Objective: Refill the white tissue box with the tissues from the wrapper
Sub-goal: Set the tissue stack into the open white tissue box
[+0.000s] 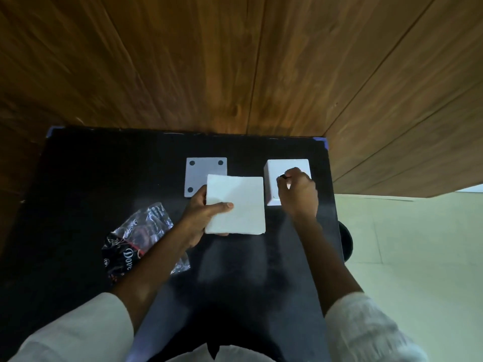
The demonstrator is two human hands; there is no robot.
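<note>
One stack of tissues (235,205) is held clear of the black table (91,178), pinched at its left edge by the left hand (202,212), thumb on top and fingers underneath. The white tissue box (286,178) stands just to the right of the stack, near the table's far right corner, with the right hand (298,192) closed over its top; whether a finger is hooked into an opening cannot be told, since the hand hides that part. A flat white panel (205,178) with dark round pads at its corners lies behind the stack, partly covered by it; it is judged to be the box's bottom plate. The emptied wrapper (138,241) lies crumpled to the left, under the left forearm.

Several slips are possible from here. Because the stack is gripped along one edge only, the free side may sag or fan open, and loose sheets could be shed onto the table. If the box is turned over one-handed, it may be tipped off the nearby table edge. Should the stack be pushed in skewed, its corners may be crumpled against the box walls. The plate could also be knocked aside by the stack.
</note>
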